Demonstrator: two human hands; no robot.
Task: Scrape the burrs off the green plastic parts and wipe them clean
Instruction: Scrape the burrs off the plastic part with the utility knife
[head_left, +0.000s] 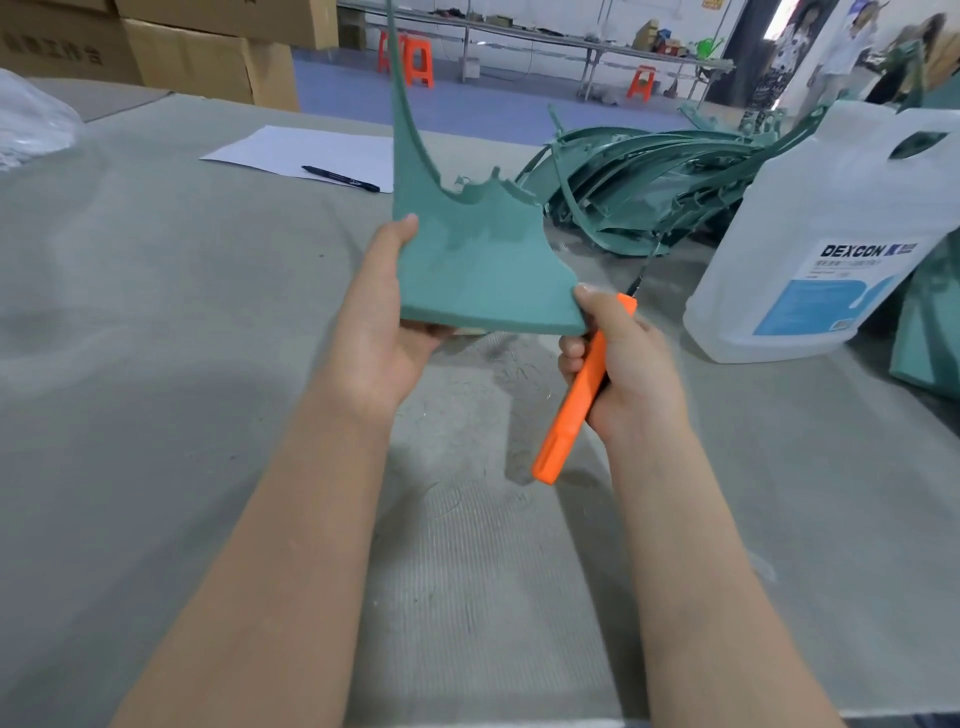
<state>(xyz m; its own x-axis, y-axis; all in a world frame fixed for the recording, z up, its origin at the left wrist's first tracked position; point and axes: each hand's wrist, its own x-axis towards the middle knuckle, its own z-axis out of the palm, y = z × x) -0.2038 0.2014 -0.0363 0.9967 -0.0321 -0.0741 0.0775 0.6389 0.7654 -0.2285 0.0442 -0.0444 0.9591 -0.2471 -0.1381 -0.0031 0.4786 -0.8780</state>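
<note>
Two bare forearms come in nearest the cam, over the grey felt-covered table (156, 322). Biggest thing in hand: the green plastic part (467, 260), a flat panel w/ a long thin arm curving up out of view, held upright above the table btwn both hands. Left hand (379, 317) grips its left edge, thumb on the near face, fingers curled behind. Right hand (618, 358) is wrapped round the orange scraper (576, 395), thumb tip touching the part's lower right corner; blade end mostly hidden behind the hand, so can't tell if it's on the edge. Behind, a pile of green parts (649, 182), and just right of it a white jug (810, 239) labelled DEXCON. Progress, as a guess: scraping stage on this one piece. Thin shavings on the felt under the hands suggest some deburring done. Jagged nubs show on the part's top edge. No cloth seen, so wiping looks not started, pile prob. pending.
</note>
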